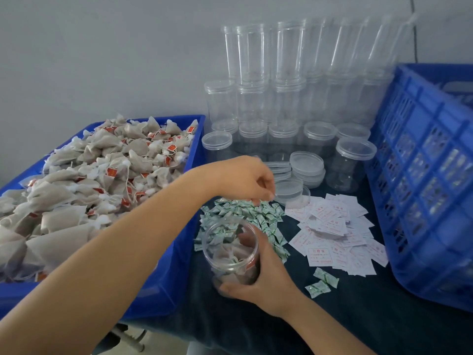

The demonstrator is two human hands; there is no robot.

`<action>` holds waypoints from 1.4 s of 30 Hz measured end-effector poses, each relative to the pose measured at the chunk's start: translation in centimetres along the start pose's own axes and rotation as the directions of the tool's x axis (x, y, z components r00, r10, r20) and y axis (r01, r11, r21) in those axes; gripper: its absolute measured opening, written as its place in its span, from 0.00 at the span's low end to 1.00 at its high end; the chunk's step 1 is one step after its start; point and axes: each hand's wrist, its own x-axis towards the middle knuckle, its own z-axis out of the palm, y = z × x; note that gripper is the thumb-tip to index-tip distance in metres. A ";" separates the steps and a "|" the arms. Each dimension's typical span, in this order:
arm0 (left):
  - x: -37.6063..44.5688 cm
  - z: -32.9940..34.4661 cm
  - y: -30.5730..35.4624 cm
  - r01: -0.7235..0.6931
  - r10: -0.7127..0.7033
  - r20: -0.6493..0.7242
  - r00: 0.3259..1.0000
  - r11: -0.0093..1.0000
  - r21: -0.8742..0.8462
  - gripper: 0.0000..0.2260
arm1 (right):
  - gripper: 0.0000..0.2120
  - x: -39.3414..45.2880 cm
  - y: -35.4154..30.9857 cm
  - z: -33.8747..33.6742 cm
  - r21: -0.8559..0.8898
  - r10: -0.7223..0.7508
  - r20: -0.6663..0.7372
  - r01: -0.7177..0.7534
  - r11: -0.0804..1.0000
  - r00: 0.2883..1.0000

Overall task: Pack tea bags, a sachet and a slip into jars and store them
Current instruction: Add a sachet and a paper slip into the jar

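The right hand (263, 275) grips the light, slick jar (231, 248) of tea bags low on the worktop (358, 316), while left fingers (261, 196) pinch at limp, featherweight sachets (245, 213).

The white slips (330, 226) carry red printed characters, too blurred to read.

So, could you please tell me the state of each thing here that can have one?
Jar in hand: upright, uncapped, part-filled with tea bags.
Right hand: grips that jar.
Left hand: fingers curled, reaching into the sachet pile.
Stacked jars: capped, empty.
Loose lids: stacked, off.
Tea bag bin: heaped full.
Slips: loose, scattered pile.
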 end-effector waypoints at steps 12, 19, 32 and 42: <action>10.1 7.8 1.5 0.105 -0.111 -0.099 0.989 0.992 -0.070 0.15 | 0.48 -5.2 -0.6 -5.4 -0.058 -0.001 -0.072 -0.003 0.998 0.997; 13.6 10.6 2.0 0.237 -0.266 -0.113 0.957 0.946 -0.219 0.17 | 0.47 -6.6 -0.6 -8.1 -0.089 -0.002 -0.112 -0.008 0.996 0.994; 15.4 11.3 2.4 0.224 -0.269 -0.182 0.946 0.947 -0.232 0.07 | 0.45 -6.7 -0.6 -10.6 -0.102 -0.061 -0.159 0.045 0.994 0.985; 15.1 11.0 1.9 0.051 -0.070 -0.206 0.976 0.994 -0.095 0.03 | 0.43 -6.6 0.0 -10.5 -0.082 -0.046 -0.190 0.031 0.996 0.981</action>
